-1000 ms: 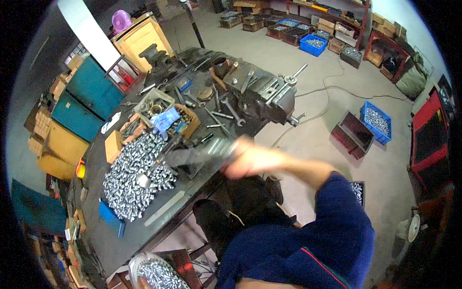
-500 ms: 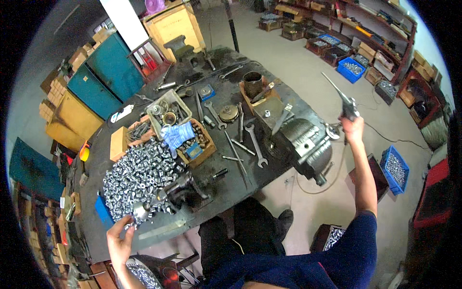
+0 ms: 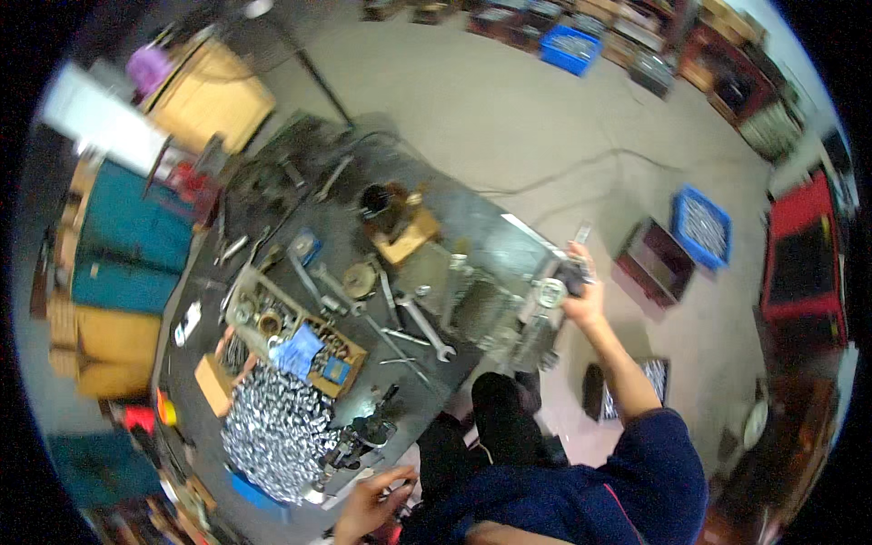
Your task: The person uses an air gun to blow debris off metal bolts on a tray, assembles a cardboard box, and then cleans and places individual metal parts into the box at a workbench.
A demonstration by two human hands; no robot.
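Note:
My right hand (image 3: 586, 298) is closed around a grey hand tool (image 3: 572, 274) with a slim, pale metal end, held beside the right edge of the workbench. Blur hides its exact kind. Close to it, a round ring-shaped metal part (image 3: 549, 292) shows at the end of the metal machine fixture (image 3: 490, 313). My left hand (image 3: 371, 507) is just off the bench's front edge, near my legs, its fingers bent and smeared; whether anything is in them is unclear. Left of that hand, a shiny round metal piece (image 3: 313, 493) lies by the pile of small metal parts (image 3: 277, 431).
On the dark bench (image 3: 381, 413) lie open-end wrenches (image 3: 425, 329), a grey bin (image 3: 250, 300), a wooden box with a blue cloth (image 3: 297, 351) and a small black clamp-like device (image 3: 368, 431). A blue crate (image 3: 701, 227) and a dark box (image 3: 656, 261) stand on the floor at right.
The view has swung to the right. My right hand has come down and in toward the bench's edge with the tool. My left hand has left the shiny round piece and drawn back toward my body.

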